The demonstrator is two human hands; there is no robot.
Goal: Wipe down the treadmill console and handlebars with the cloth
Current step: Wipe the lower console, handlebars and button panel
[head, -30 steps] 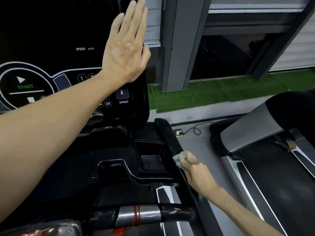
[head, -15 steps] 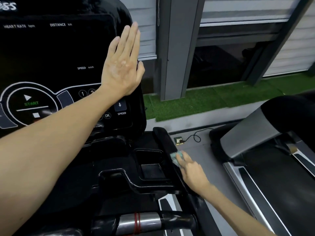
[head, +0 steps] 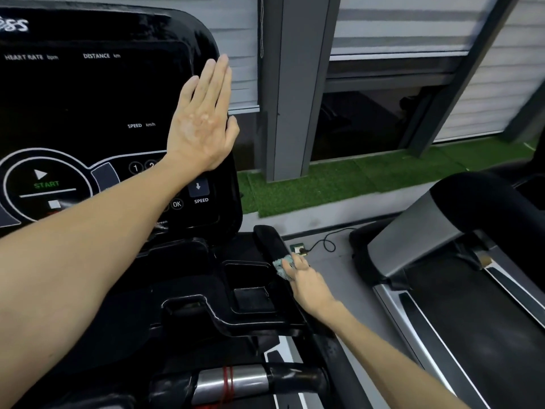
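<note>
The black treadmill console [head: 88,93] fills the upper left, its panel showing START and SPEED markings. My left hand [head: 203,119] lies flat with straight fingers against the console's right edge. Below it the black right handlebar [head: 269,242] runs forward beside a cup tray [head: 253,296]. My right hand [head: 306,283] grips a small teal cloth [head: 283,267] and presses it onto the handlebar's upper part. Much of the cloth is hidden under my fingers.
A front crossbar with a silver sleeve and red band [head: 233,382] lies at the bottom. A second treadmill [head: 442,261] stands to the right across a grey floor strip. A cable and plug [head: 321,246] lie on the floor. Green turf [head: 339,181] and a grey pillar [head: 290,90] are behind.
My right hand with the cloth has slid up the handlebar toward the console. My view has tilted up, so the left hand sits lower in frame, still flat on the console edge.
</note>
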